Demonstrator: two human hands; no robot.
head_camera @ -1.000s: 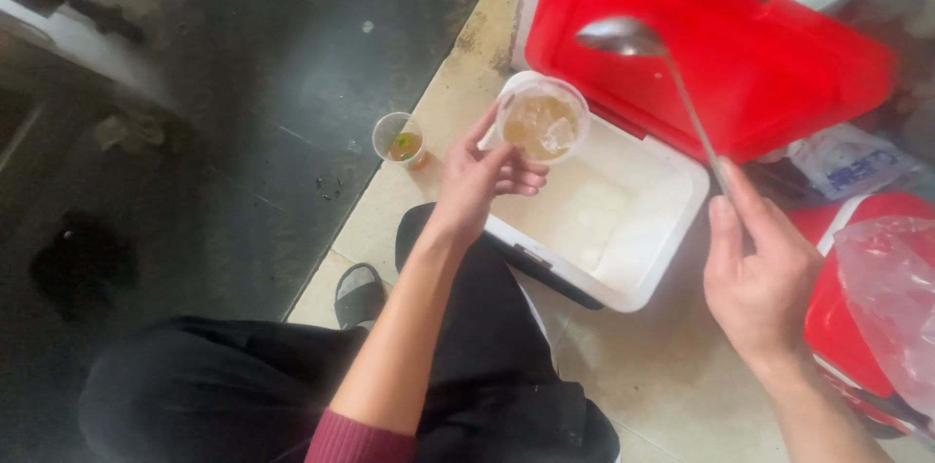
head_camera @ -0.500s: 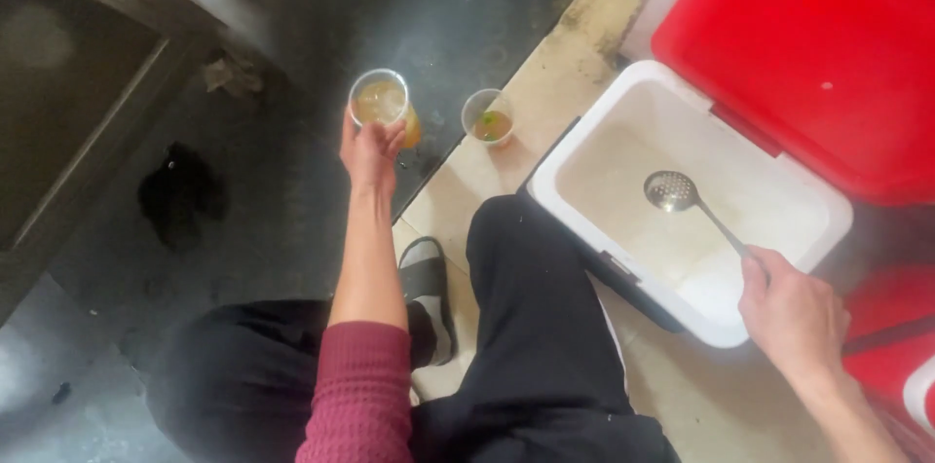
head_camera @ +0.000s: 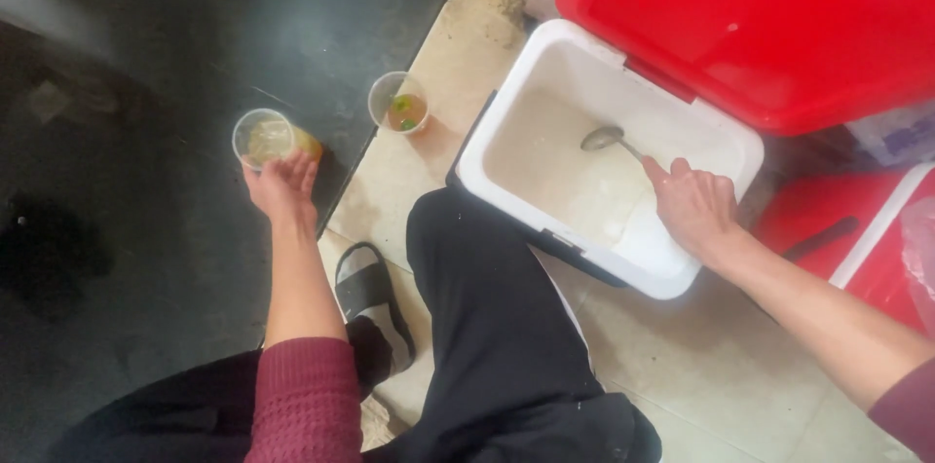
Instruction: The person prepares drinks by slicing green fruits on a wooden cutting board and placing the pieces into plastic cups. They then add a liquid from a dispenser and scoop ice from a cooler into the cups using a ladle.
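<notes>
My left hand (head_camera: 282,185) grips a clear plastic cup (head_camera: 265,139) of pale yellow drink, held low over the dark floor at the left. A second clear cup (head_camera: 399,103) with a little amber liquid and green bits stands on the tiled edge just right of it. My right hand (head_camera: 693,205) holds the handle of a metal ladle (head_camera: 604,139) whose bowl rests inside the open white cooler box (head_camera: 545,224). The cooler's red lid (head_camera: 760,15) stands open behind it.
My black-trousered legs and a grey slipper (head_camera: 375,302) fill the bottom middle. A dark wet floor (head_camera: 146,278) lies to the left, pale tiles (head_camera: 701,385) to the right. Another red container (head_camera: 877,249) and a clear plastic bag (head_camera: 920,239) sit at the right edge.
The left hand carried the filled cup from above the cooler out and down to the left, beside the other cup. The right hand lowered the ladle into the cooler.
</notes>
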